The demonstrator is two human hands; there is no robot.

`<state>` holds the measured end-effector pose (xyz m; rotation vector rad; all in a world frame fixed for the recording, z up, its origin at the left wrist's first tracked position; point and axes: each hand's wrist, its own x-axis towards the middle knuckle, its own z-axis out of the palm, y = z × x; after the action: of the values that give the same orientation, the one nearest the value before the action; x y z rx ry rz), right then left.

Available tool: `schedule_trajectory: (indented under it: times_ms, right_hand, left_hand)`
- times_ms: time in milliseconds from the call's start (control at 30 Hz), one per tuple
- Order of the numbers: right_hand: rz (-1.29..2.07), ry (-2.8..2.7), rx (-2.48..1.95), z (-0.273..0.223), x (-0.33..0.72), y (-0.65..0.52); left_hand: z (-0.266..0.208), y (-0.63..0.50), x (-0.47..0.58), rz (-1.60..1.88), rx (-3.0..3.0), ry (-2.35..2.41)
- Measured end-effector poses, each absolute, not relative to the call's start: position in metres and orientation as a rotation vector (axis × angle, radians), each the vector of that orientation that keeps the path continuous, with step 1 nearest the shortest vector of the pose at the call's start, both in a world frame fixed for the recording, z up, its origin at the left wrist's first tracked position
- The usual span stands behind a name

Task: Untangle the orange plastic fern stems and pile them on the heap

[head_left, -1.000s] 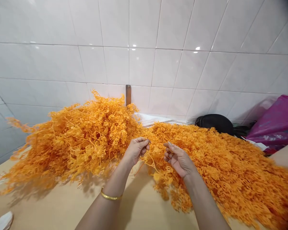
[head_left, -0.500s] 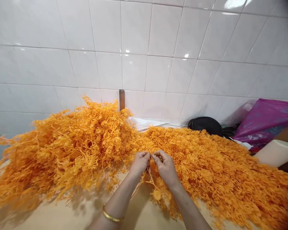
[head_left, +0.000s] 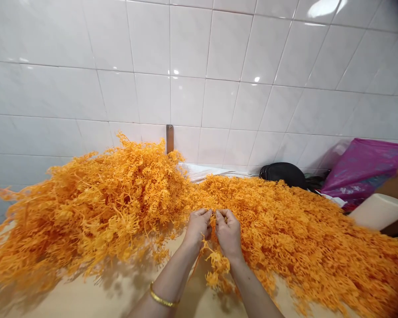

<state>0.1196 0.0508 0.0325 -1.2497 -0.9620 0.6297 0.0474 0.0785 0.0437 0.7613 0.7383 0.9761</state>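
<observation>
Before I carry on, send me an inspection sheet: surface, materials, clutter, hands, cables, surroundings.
Surface: tan tabletop, largely covered, bare along the near edge.
Materials: frilly orange pile on the left, another on the right; a small orange sprig hangs below the hands.
Clutter: black pouch, purple bag and off-white cylinder, far right.
Hands: left and right close together, fingertips pinched; what they grip is too small to tell. Gold bangle on the left wrist.
Cables: nothing seen.
Surroundings: pale tiled wall behind; brown strip against it.
</observation>
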Motion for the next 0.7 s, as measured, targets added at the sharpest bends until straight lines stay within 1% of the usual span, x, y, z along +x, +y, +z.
schedule_trajectory:
  times_ms: [133, 333, 533, 633, 700]
  right_hand:
    - [0.91, -0.713, -1.029, 0.033, 0.119, 0.054]
    - [1.143, -0.573, -0.881, 0.045, 0.125, 0.054]
    - [1.34, -0.764, -0.854, 0.059, 0.131, 0.045]
    - [1.355, -0.877, -0.877, 0.062, 0.13, 0.041]
    - [1.305, -0.977, -0.958, 0.062, 0.129, 0.04]
  left_hand:
    - [0.047, 0.079, 0.044, 0.888, 0.654, 0.55]
    - [0.05, 0.08, 0.041, 0.808, 0.534, 0.429]
    - [0.057, 0.077, 0.037, 0.912, 0.581, 0.473]
    - [0.057, 0.079, 0.034, 0.958, 0.634, 0.507]
    - [0.056, 0.081, 0.034, 0.986, 0.656, 0.532]
